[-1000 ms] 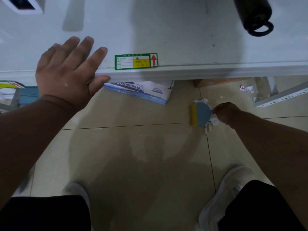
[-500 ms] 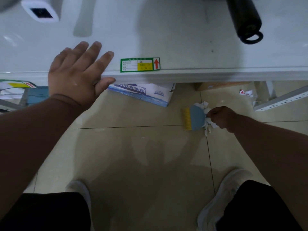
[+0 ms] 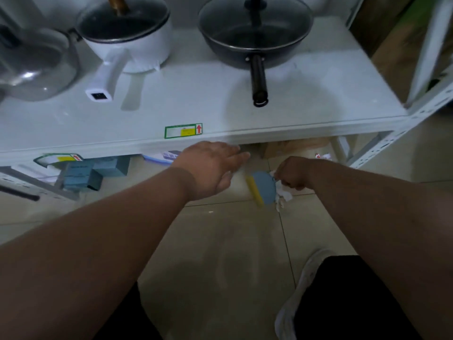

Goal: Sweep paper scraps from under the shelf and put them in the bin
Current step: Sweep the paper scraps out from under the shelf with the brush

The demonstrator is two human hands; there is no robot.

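Note:
My right hand (image 3: 293,173) is closed around the handle of a small blue brush with yellow bristles (image 3: 262,187), held low over the tiled floor in front of the white shelf (image 3: 220,114). White paper scraps (image 3: 283,196) lie bunched against the brush, right under my fist. More scraps (image 3: 323,156) sit further back beneath the shelf, by its right leg. My left hand (image 3: 210,166) hovers flat with fingers apart just below the shelf's front edge, left of the brush, holding nothing. No bin is in view.
A white pot (image 3: 132,38) and a dark wok (image 3: 255,38) with its handle sticking forward stand on the shelf. Blue boxes (image 3: 90,173) and a cardboard box (image 3: 294,146) lie under it. The perforated white shelf upright (image 3: 392,141) stands at right. My white shoe (image 3: 296,298) is on the floor.
My left hand came off the shelf top and dropped toward the brush. The view tilted up, showing the pots. The brush and scraps stayed at about the same floor spot.

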